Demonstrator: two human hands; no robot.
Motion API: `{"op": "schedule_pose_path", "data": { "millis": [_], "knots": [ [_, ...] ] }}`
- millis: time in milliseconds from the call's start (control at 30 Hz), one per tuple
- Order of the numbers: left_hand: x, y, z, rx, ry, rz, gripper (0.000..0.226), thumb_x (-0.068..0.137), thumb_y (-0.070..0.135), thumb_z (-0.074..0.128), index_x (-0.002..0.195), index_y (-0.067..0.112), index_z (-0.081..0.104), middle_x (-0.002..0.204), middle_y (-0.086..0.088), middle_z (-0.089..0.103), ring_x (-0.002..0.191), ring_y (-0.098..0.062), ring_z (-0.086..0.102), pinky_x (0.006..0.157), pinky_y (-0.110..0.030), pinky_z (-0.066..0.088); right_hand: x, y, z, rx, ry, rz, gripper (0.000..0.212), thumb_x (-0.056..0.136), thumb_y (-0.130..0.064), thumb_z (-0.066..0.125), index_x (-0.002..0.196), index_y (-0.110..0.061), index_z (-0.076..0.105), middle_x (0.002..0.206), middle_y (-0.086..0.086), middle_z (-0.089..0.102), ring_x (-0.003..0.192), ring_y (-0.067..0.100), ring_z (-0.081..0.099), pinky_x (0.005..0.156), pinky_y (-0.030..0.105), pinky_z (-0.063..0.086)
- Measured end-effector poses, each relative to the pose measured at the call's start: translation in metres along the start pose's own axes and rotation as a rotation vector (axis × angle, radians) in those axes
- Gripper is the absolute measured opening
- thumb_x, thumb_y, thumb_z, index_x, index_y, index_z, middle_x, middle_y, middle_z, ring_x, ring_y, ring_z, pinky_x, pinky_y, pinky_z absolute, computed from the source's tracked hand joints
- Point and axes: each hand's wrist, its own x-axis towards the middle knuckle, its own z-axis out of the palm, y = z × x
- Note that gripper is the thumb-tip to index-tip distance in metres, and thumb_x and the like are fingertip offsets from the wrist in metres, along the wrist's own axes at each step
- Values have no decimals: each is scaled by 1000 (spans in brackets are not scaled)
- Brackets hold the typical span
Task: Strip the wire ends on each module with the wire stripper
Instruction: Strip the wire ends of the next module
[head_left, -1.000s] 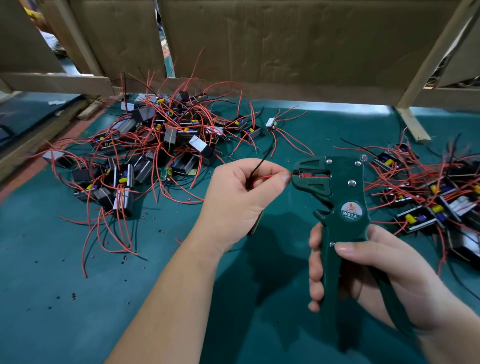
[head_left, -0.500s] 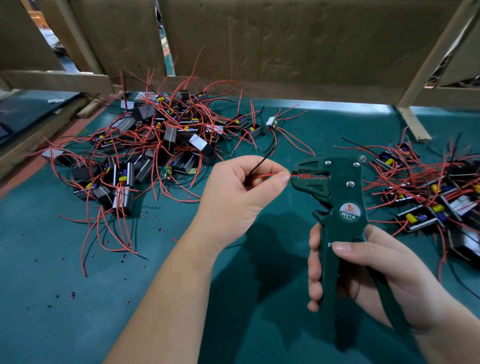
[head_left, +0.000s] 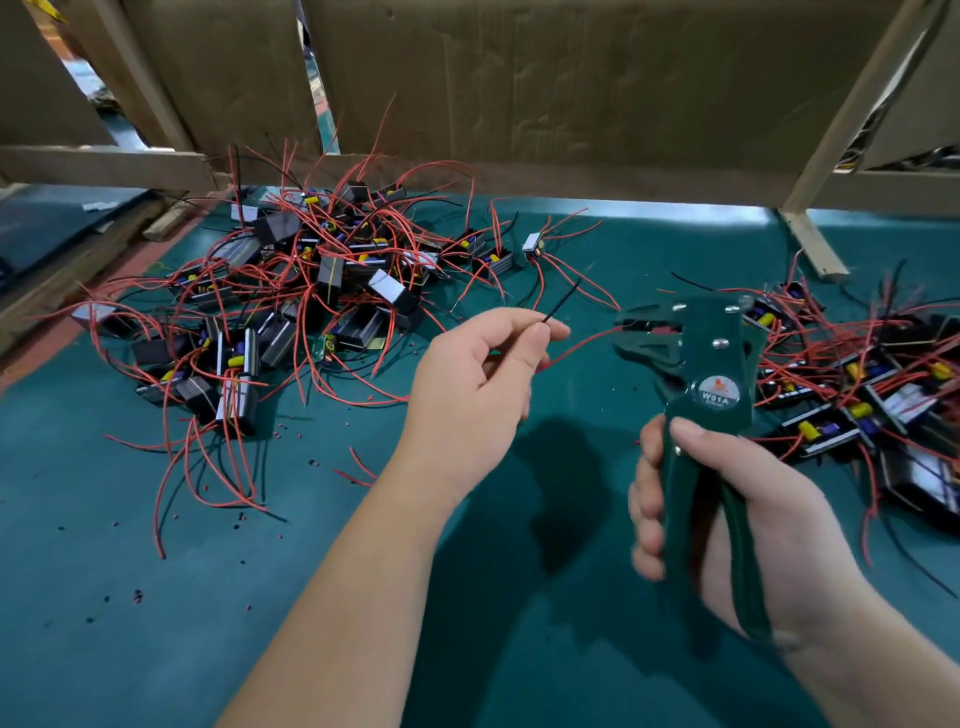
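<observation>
My right hand (head_left: 727, 525) grips the handles of a green wire stripper (head_left: 696, 384), held upright with its jaws pointing left. My left hand (head_left: 478, 384) pinches a thin black wire (head_left: 561, 301) between thumb and forefinger; its free end sticks up to the right. A red wire (head_left: 576, 348) runs from under my left hand to the stripper's jaws. The module these wires belong to is hidden behind my left hand.
A big heap of black modules with red wires (head_left: 291, 301) lies at the left on the green mat (head_left: 156, 597). A second heap of modules (head_left: 872, 395) lies at the right. Cardboard panels on a wooden frame (head_left: 571, 104) close off the back. Small bits of stripped insulation (head_left: 280, 431) dot the mat.
My left hand has drawn back to the left from the stripper's jaws, and now pinches the black wire; the red wire stretches across the gap. The stripper has hardly moved.
</observation>
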Motion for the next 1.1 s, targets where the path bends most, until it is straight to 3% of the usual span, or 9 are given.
{"op": "schedule_pose_path", "data": {
  "millis": [133, 233, 367, 467, 633, 733, 900, 1100],
  "knots": [
    [2, 0, -7, -63, 16, -36, 19, 94, 12, 58, 89, 26, 71, 68, 10, 68, 38, -3, 40, 42, -13, 35, 2, -7, -8, 163, -53, -53, 31, 53, -32, 68, 75, -10, 69, 67, 14, 57, 56, 28, 59, 50, 39, 53],
    [2, 1, -12, -114, -81, -25, 12, 90, 15, 63, 94, 25, 70, 71, 3, 73, 43, -6, 49, 42, -12, 35, 2, -7, -13, 153, -127, 54, 49, 45, -28, 80, 86, -4, 71, 76, 23, 61, 64, 36, 63, 59, 48, 55],
    [2, 0, -11, -47, -100, 44, 9, 84, 17, 65, 87, 24, 69, 71, 7, 70, 64, -3, 63, 61, -21, 50, -2, -1, -8, 147, -301, 185, 59, 47, -25, 85, 98, 0, 68, 83, 27, 61, 70, 40, 63, 67, 53, 54],
    [3, 0, -12, 18, -80, 80, 12, 83, 16, 66, 81, 27, 70, 70, 13, 67, 61, 2, 54, 59, -11, 41, -4, -1, -6, 160, -400, 193, 54, 56, -24, 82, 102, -1, 67, 84, 28, 61, 73, 41, 62, 70, 55, 53],
    [3, 2, -14, 36, -72, 101, 14, 81, 20, 67, 75, 32, 70, 73, -15, 62, 60, -9, 46, 56, -20, 38, -5, -3, -4, 110, -410, 174, 49, 56, -25, 82, 98, -2, 67, 81, 27, 62, 70, 40, 63, 70, 53, 53],
    [3, 2, -13, 45, -81, 90, 14, 80, 21, 67, 73, 33, 70, 75, -20, 60, 62, -20, 46, 58, -29, 38, -5, -3, -3, 87, -394, 155, 49, 55, -25, 84, 95, -2, 68, 78, 27, 61, 66, 39, 63, 66, 51, 54],
    [2, 3, -14, 66, -93, 110, 14, 80, 19, 66, 73, 31, 69, 58, -2, 39, 53, -7, 31, 49, -16, 28, -6, -2, -2, 42, -366, 134, 48, 53, -27, 86, 90, -3, 67, 73, 26, 60, 62, 38, 61, 62, 50, 52],
    [0, 7, -14, 54, -84, 117, 13, 80, 18, 67, 73, 30, 69, 52, 11, 29, 49, -5, 25, 47, -14, 24, -5, -2, -4, 27, -390, 135, 46, 56, -26, 86, 91, -3, 67, 73, 27, 59, 62, 38, 62, 63, 51, 52]
  ]
}}
